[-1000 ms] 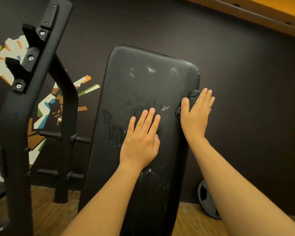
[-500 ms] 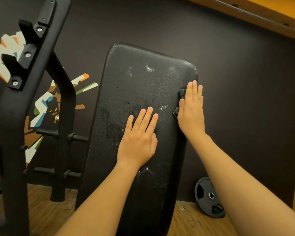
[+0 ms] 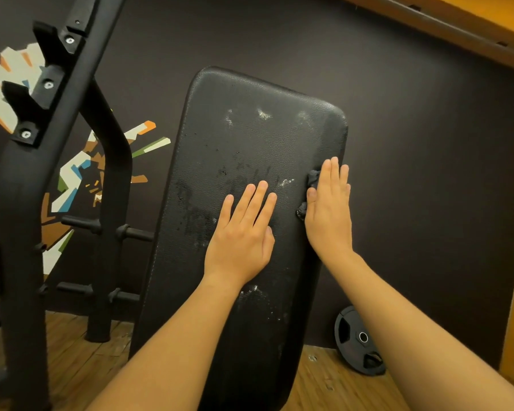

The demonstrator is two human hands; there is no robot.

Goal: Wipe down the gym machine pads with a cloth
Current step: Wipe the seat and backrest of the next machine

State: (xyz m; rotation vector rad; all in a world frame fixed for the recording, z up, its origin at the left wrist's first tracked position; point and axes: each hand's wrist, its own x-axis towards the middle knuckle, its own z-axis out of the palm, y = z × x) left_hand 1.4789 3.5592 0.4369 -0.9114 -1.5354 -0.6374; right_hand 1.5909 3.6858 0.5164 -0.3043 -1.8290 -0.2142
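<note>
One dark wall (image 3: pixel 428 173) fills the background, with a colourful painted mural (image 3: pixel 80 173) on its left part. A long black pad (image 3: pixel 250 137) stands tilted in the centre. Its face is scuffed, with whitish smears near the top, at the middle and lower down. A black metal frame (image 3: pixel 18 203) with pegs and bolted brackets stands left of the pad, apart from it. Wooden floor (image 3: pixel 72 351) shows at the bottom. A black weight plate (image 3: pixel 356 342) leans against the wall, low and right of the pad.

The left hand (image 3: pixel 241 238) lies flat on the middle of the pad face, fingers straight and slightly spread, holding nothing. The right hand (image 3: pixel 328 215) is flat too, fingers straight and close together, pressing a dark cloth (image 3: pixel 312 177) against the pad's right edge at mid height. Most of the cloth is under the palm; only bunched bits show beside the thumb and index finger.
</note>
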